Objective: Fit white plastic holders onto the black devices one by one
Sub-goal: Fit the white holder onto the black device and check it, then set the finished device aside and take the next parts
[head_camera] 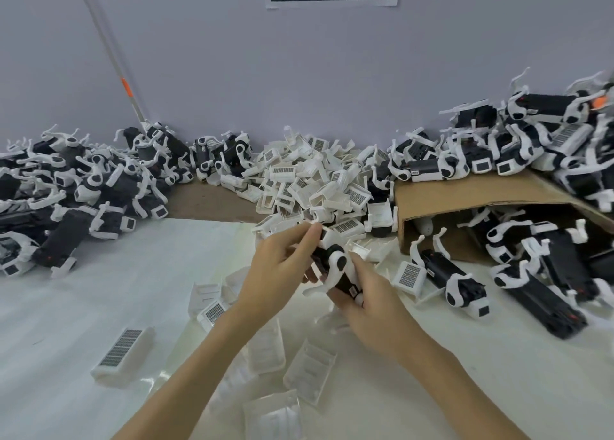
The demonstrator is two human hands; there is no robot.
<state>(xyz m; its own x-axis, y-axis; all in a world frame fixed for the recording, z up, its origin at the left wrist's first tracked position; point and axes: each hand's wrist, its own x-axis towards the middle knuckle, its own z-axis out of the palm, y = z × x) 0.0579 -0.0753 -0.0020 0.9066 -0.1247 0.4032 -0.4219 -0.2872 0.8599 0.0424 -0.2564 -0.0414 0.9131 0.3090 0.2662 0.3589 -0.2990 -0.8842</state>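
A fitting step is judged to be in hand: one black device (335,273) is held above the surface (99,290), just in front of the heap of white plastic holders (319,180) taken here as the landmark. The lower end of the device is gripped by the right hand (368,293), fingers curled round it, while a white holder (329,235) at its upper end is pinched between thumb and fingertips of the left hand (282,263). Whether the holder is already seated cannot be told. The next move is judged to call for a straight push along the body until the holder sits flush, with the curved white arms kept free of the fingers. The device is a hard, matte black block with rounded white caps and thin, hooked white limbs; the holders are boxy, open-sided shells of glossy white plastic, many carrying a dark gridded label. To the left of the heap a pile of devices (73,190) is seen; to its right a tipped cardboard box (465,193), brown and dull, is loaded with more.
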